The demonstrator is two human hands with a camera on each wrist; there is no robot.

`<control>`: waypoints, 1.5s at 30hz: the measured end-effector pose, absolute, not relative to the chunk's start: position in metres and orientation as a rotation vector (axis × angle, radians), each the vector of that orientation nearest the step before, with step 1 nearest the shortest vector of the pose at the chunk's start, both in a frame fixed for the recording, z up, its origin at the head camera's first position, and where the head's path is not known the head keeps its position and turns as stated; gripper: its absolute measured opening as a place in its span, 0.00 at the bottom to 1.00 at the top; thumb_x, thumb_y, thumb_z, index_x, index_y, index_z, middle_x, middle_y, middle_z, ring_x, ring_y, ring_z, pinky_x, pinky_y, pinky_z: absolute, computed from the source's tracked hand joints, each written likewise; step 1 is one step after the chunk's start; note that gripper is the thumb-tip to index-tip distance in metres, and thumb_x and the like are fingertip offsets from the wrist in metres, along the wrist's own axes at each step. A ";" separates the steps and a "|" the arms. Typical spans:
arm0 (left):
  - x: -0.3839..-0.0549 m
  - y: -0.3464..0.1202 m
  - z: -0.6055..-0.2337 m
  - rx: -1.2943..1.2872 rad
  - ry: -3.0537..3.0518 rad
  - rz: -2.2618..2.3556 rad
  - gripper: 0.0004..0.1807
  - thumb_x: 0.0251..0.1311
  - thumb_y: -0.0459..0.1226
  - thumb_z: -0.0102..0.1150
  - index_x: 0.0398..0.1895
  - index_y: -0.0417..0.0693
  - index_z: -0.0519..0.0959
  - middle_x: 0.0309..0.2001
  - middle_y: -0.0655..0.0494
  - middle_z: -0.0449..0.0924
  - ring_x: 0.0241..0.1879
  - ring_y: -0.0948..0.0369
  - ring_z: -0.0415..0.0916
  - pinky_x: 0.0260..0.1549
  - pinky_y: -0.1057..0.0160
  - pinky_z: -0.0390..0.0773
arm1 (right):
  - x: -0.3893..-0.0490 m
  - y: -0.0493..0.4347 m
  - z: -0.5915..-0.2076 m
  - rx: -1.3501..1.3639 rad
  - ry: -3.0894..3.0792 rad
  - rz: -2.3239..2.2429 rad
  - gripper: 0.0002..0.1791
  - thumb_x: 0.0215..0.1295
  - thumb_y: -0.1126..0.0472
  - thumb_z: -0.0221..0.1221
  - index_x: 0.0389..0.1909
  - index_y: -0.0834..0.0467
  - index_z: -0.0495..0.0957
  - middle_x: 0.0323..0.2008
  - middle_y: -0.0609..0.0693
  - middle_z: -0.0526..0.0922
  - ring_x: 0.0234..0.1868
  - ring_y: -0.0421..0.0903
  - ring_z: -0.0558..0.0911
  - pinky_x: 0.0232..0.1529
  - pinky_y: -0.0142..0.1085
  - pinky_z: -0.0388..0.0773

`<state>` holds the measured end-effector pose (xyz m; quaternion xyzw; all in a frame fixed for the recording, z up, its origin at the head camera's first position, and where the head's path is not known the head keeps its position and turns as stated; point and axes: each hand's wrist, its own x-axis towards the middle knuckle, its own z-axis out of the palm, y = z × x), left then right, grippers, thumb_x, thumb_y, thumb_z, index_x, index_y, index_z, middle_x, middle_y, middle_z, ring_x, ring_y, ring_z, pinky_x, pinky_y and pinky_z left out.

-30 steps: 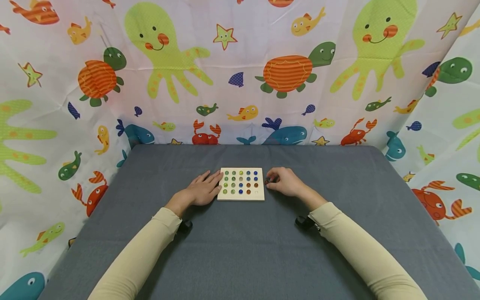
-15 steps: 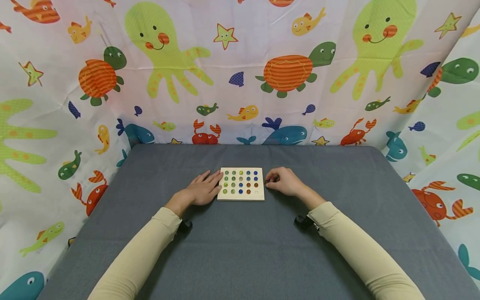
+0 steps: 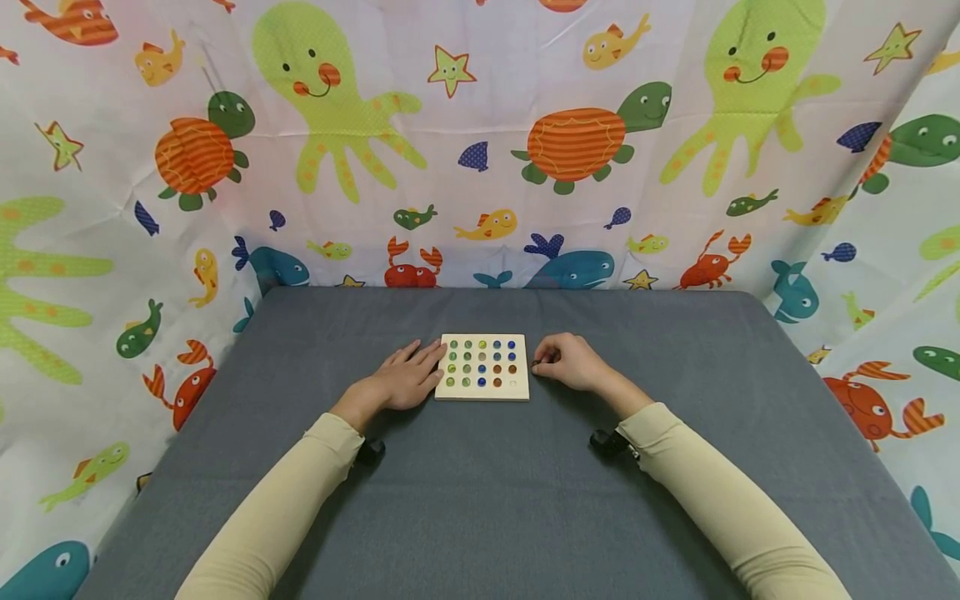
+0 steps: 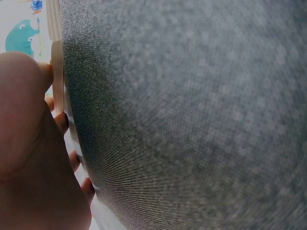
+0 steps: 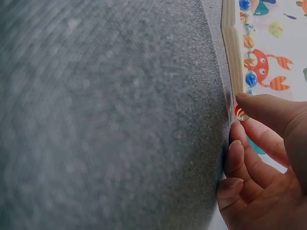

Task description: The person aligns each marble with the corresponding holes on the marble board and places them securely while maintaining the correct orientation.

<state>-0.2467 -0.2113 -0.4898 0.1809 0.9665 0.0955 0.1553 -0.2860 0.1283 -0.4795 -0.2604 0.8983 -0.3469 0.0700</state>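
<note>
A pale wooden board [image 3: 490, 396] with rows of glass marbles in round hollows lies mid-table in the head view. Green and yellow marbles fill its left side; blue and amber ones sit to the right. The near right hollow [image 3: 513, 384] holds no marble. My left hand [image 3: 405, 379] rests with spread, straight fingers against the board's left edge. Just off the right edge, my right hand [image 3: 573, 363] pinches a small marble between thumb and fingertips. In the right wrist view this marble [image 5: 239, 112] shows red and white streaks, partly covered by the thumb.
Grey cloth [image 3: 480, 500] covers the table. Behind it and along both sides hangs a white curtain [image 3: 442, 175] printed with sea animals. Each wrist carries a black camera, such as the right one [image 3: 606, 444].
The right fingers shift slightly around the marble and close a little more, while that hand stays beside the board. The left hand and the board keep their places.
</note>
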 end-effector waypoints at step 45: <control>-0.244 -0.211 -0.488 0.537 2.783 0.290 0.34 0.82 0.55 0.28 0.85 0.60 0.41 0.84 0.60 0.35 0.82 0.47 0.31 0.77 0.41 0.38 | -0.254 0.129 -0.458 -0.894 2.662 -1.152 0.05 0.66 0.65 0.68 0.40 0.61 0.84 0.32 0.48 0.86 0.30 0.42 0.81 0.31 0.37 0.78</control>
